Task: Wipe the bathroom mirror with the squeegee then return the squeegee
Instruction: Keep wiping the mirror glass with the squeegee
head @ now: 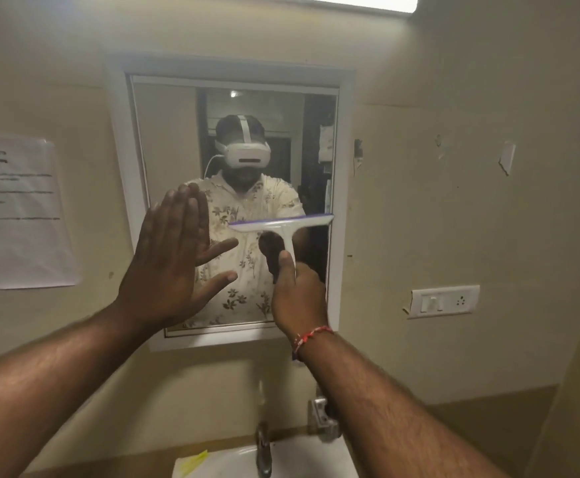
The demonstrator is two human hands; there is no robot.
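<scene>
The right hand (297, 294) grips the white handle of the squeegee (283, 225), thumb laid along the stem. The purple-edged blade lies level across the right half of the mirror (164, 132), about mid-height, and seems to touch the glass, though contact is hard to confirm. The left hand (171, 260) is flat, fingers straight and together with the thumb out, against the mirror's lower left. Below are a tap (263, 450) and a white basin (302, 460).
</scene>
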